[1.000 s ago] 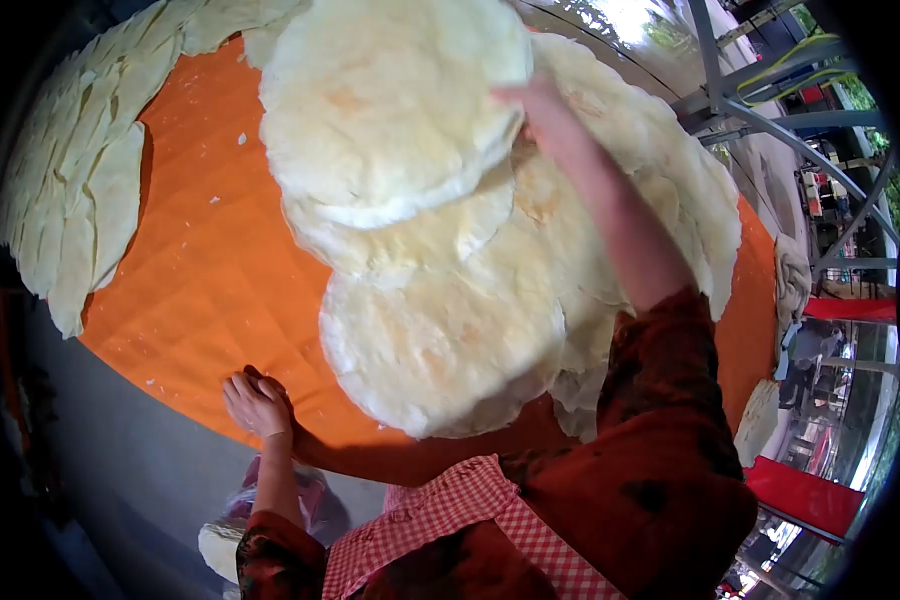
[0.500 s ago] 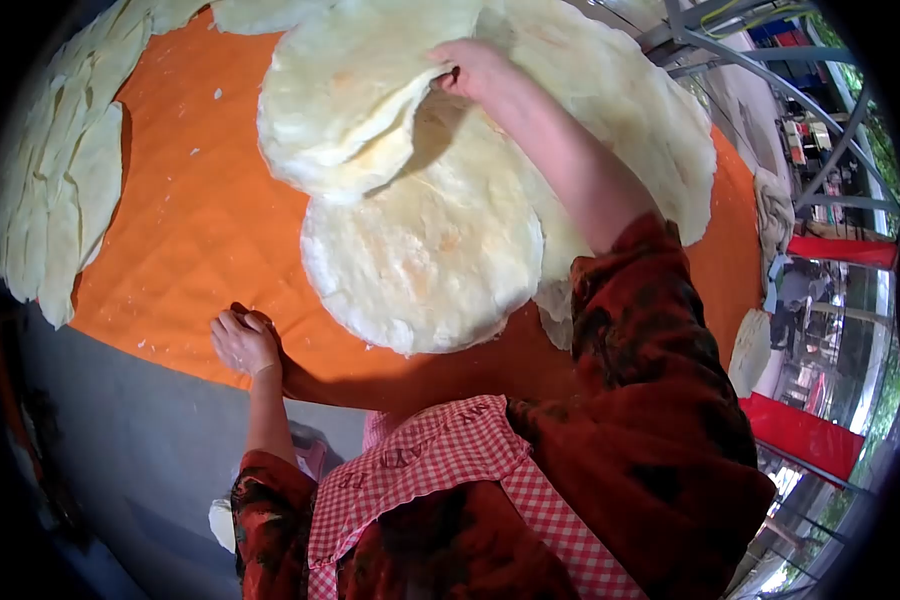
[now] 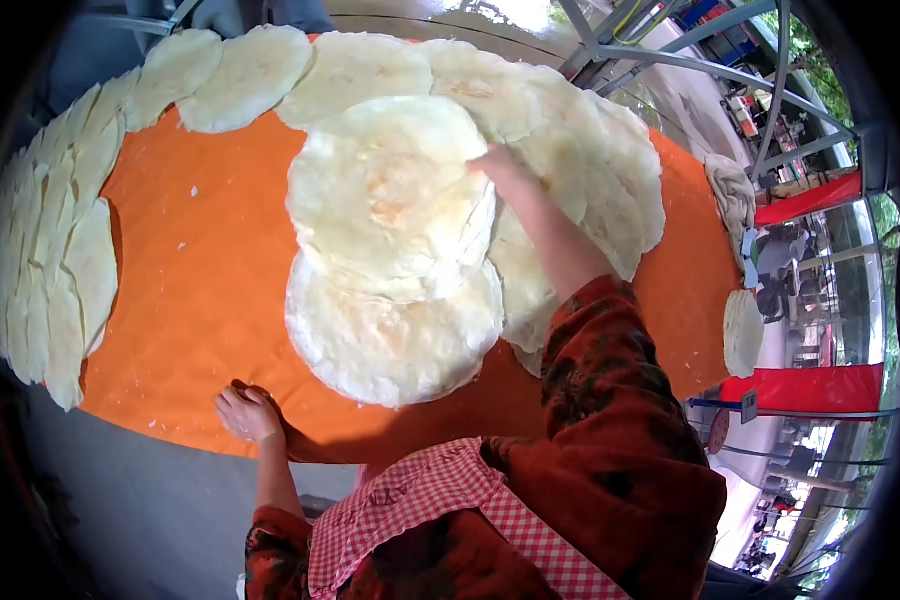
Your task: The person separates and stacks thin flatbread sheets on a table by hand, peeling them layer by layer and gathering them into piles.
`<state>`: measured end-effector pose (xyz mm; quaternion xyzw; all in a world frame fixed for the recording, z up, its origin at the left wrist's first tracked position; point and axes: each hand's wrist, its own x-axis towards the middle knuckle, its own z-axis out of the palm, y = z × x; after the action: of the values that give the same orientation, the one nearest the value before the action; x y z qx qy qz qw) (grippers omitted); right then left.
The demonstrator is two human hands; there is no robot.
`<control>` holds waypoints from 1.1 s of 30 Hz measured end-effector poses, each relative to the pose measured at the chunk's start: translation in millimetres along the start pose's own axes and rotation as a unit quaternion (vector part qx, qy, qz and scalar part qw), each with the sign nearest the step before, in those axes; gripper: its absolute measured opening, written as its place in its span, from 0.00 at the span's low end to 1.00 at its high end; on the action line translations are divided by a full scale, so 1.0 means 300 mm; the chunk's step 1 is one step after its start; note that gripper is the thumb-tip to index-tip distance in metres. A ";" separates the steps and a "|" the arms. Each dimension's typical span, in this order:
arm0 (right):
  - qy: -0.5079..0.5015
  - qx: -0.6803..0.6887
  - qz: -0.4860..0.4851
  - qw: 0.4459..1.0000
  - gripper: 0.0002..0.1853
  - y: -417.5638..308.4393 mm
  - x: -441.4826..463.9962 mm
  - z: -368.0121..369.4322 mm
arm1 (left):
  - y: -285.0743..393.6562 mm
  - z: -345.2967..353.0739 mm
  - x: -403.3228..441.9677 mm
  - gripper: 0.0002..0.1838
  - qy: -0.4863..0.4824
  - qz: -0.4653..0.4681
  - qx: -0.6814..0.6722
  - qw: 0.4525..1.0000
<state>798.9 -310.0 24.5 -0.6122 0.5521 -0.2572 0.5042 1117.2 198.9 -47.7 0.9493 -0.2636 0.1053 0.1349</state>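
Near the middle of the orange cloth (image 3: 210,290), a large round flatbread (image 3: 385,200) lies spread out. My right hand (image 3: 498,168) pinches its right edge. It overlaps another round flatbread (image 3: 395,350) nearer to me. More thin flatbreads (image 3: 610,170) overlap to the right, partly under the upper one. My left hand (image 3: 248,412) rests closed at the cloth's near edge, its fingers curled down beside a dark fold; what they grip is hidden.
Flatbreads overlap in rows along the left side (image 3: 45,240) and far edge (image 3: 250,78) of the cloth. At the right are a crumpled grey cloth (image 3: 728,190), a small stack of pale rounds (image 3: 742,333), a red panel (image 3: 820,390) and metal bars (image 3: 720,68).
The upper flatbread's right edge, raised and folded over in my right hand half a second ago, has come down and lies flatter. My left hand stays at the cloth's edge. The view has shifted.
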 end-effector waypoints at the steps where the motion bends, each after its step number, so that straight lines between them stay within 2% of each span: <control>1: -0.032 0.067 -0.013 0.997 0.19 -0.023 0.017 -0.020 | -0.001 -0.002 0.001 0.09 -0.003 -0.001 0.002 1.000; 4: 0.033 0.014 -0.022 0.999 0.19 0.029 0.110 -0.114 | -0.003 0.000 -0.002 0.09 0.001 0.008 0.016 1.000; 5: 0.026 -0.007 -0.019 0.999 0.22 0.116 0.181 -0.144 | -0.001 0.001 -0.001 0.09 0.000 0.006 0.020 1.000; 6: 0.043 -0.118 -0.010 0.992 0.24 0.175 0.221 -0.162 | 0.003 0.003 0.001 0.09 -0.001 0.004 0.023 1.000; 8: 0.073 -0.335 0.009 0.939 0.27 0.256 0.284 -0.179 | 0.012 0.000 0.004 0.09 0.008 0.008 0.022 1.000; 9: 0.093 -0.340 0.010 0.936 0.31 0.284 0.319 -0.185 | 0.013 0.000 0.005 0.09 0.010 0.012 0.023 1.000; 12: 0.125 -0.240 -0.004 0.963 0.31 0.127 0.222 -0.130 | 0.008 0.020 0.000 0.09 0.008 -0.002 0.031 0.999; 13: 0.021 -0.215 0.110 0.970 0.29 0.006 0.158 -0.159 | 0.007 0.024 -0.007 0.09 0.004 -0.002 0.034 0.999; 16: -0.128 0.034 0.137 0.982 0.27 0.117 0.312 -0.207 | 0.001 0.023 0.006 0.08 0.002 0.006 0.044 0.999; 18: -0.163 -0.001 0.049 0.985 0.24 -0.058 0.268 -0.133 | 0.003 0.016 0.005 0.08 0.002 0.015 0.053 0.998; 19: -0.176 -0.001 -0.031 0.984 0.25 -0.187 0.207 -0.071 | -0.006 0.026 0.002 0.09 -0.004 0.007 0.057 0.998; 20: -0.212 0.060 -0.100 0.970 0.24 -0.326 0.116 -0.009 | -0.013 0.029 -0.003 0.09 -0.007 0.003 0.055 0.998; 21: -0.238 0.091 -0.112 0.961 0.22 -0.404 0.067 0.036 | -0.018 0.028 -0.005 0.09 -0.009 0.000 0.053 0.999; 23: -0.221 0.104 -0.092 0.965 0.21 -0.613 -0.127 0.008 | -0.010 0.027 -0.004 0.10 -0.014 -0.009 0.053 0.998; 25: -0.142 0.072 -0.017 0.987 0.25 -0.826 -0.487 -0.017 | -0.009 0.014 -0.001 0.10 -0.010 0.000 0.050 0.999; 28: -0.121 0.141 -0.070 0.980 0.17 -0.734 -0.449 -0.059 | -0.023 0.026 -0.005 0.10 0.007 0.007 0.038 0.999; 29: -0.123 0.172 -0.052 0.976 0.16 -0.656 -0.465 -0.073 | -0.023 0.026 -0.004 0.10 0.003 0.004 0.038 0.999; 30: -0.125 0.203 -0.033 0.971 0.16 -0.538 -0.480 -0.091 | -0.024 0.023 -0.006 0.10 -0.001 0.002 0.039 0.999; 31: -0.187 0.250 -0.070 0.947 0.16 -0.368 -0.481 -0.105 | -0.025 0.013 -0.007 0.10 -0.012 -0.014 0.031 0.999; 32: -0.211 0.234 -0.009 0.949 0.18 -0.247 -0.511 -0.092 | -0.030 -0.004 -0.008 0.10 -0.023 -0.028 0.022 0.999; 33: -0.088 0.172 -0.019 0.981 0.20 0.009 -0.563 -0.003 | -0.006 -0.003 -0.003 0.11 -0.033 -0.030 0.005 0.999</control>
<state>753.3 -151.9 63.4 -0.5473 0.4413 -0.3032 0.6432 1117.2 201.0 -47.4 0.9604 -0.2388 0.0713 0.1242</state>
